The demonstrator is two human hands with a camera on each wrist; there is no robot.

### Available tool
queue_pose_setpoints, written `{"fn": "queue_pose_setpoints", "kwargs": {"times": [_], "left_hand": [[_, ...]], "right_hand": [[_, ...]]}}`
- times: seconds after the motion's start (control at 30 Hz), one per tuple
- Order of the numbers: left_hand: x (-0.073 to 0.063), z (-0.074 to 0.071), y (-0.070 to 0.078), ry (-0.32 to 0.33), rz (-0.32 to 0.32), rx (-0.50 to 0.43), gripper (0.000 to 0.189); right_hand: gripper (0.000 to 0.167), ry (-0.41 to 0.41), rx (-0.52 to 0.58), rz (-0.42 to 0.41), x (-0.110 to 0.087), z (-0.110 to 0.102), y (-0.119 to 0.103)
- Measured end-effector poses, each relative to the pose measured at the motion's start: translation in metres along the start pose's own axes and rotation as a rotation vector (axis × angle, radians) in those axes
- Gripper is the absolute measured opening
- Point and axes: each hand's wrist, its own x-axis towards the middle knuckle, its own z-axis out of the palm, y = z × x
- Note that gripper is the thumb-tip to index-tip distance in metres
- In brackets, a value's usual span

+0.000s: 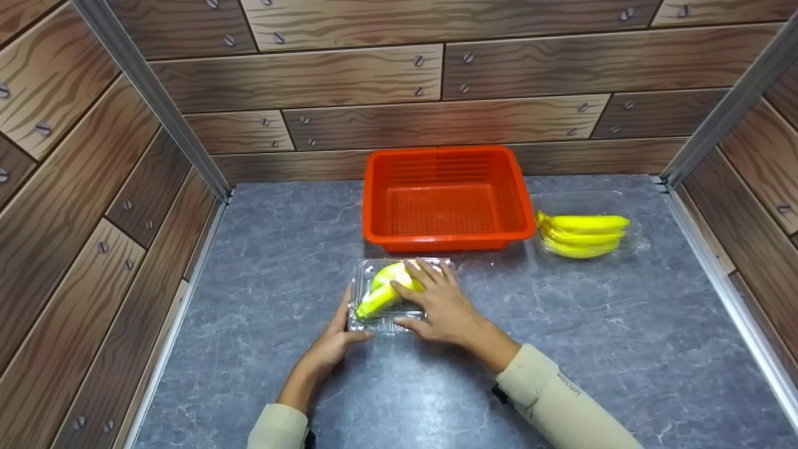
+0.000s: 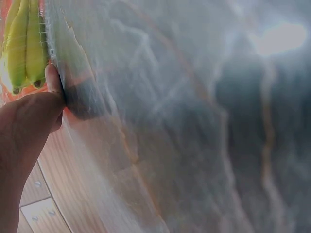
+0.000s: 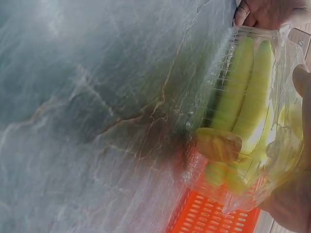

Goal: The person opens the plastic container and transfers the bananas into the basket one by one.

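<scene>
Head view: my left hand grips the near left corner of a clear box of yellow bananas on the desk, my right hand lies over its top — fingers spread, fairly straight — before a red basket, with a second clear box of bananas farther right.

Beneath the right fingers, yellow bananas with greenish ends in a clear box; beyond them, a red-orange basket. Tabletop grey, pale-veined; walls brown wood-grain; sleeves beige.
</scene>
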Motion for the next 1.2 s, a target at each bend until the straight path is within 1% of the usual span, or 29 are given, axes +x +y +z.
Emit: {"fn": "queue_pose_setpoints", "kwargs": {"times": [0.2, 0.43, 0.7, 0.87, 1.2], "left_hand": [[0.0007, 0.0002, 0.0007, 0.000, -0.006, -0.005, 0.117], [0.0023, 0.0004, 0.0019, -0.015, -0.028, -0.014, 0.118], [0.0024, 0.0005, 0.0024, -0.008, -0.016, -0.025, 0.118], [0.0022, 0.0006, 0.0029, -0.006, -0.009, -0.017, 0.118], [0.0012, 0.0013, 0.0020, 0.002, -0.020, -0.017, 0.118]], "right_hand": [[0.073, -0.015, 0.012, 0.010, 0.0004, -0.0024, -0.0001], [0.069, 0.026, 0.041, -0.001, -0.0002, -0.0034, -0.0003], [0.070, -0.006, 0.042, 0.004, 0.0009, -0.0074, -0.0011], [0.069, -0.008, 0.042, 0.002, 0.0014, -0.0067, 0.0000], [0.068, -0.022, 0.047, 0.004, 0.0005, -0.0062, -0.0004]]}}
